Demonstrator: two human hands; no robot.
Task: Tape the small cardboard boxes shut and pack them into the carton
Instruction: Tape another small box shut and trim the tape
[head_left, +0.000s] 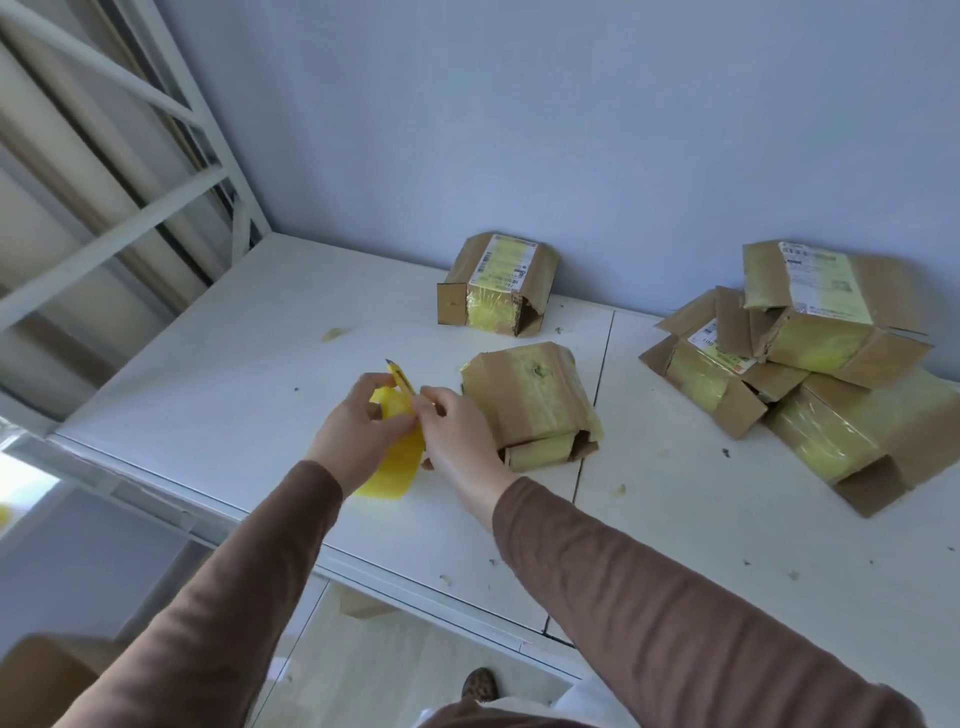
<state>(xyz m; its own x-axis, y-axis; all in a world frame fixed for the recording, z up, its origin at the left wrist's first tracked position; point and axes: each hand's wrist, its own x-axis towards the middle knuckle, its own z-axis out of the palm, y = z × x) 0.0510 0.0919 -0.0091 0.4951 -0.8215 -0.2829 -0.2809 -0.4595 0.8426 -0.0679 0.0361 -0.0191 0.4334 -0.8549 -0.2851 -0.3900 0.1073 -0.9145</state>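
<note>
- Hands first: our left hand (358, 426) curls its fingers round a yellow tape roll (390, 457), held just above the counter (234, 353), and a yellow utility knife (401, 378) sticks up from between the two hands; we cannot tell which hand holds it.
- Our right hand (457, 431) meets the left at the top of the roll, thumb and fingertips pinched together there, on the tape as far as we can tell.
- On the white counter, the largest group is a pile of small boxes (810, 353) at the right, near the wall, stacked loosely with flaps sticking out and yellow tape across them.
- Just right of our right hand lies one small box (530, 405), taped along its top, its near end flaps partly open.
- Behind it, close to the wall, stands another small box (493, 286) with a white label on top and yellow tape over its front end.
- At the lower left edge, below counter level, a brown carton (41, 675) shows only in part.
- Small scraps (332, 333) dot the counter.
</note>
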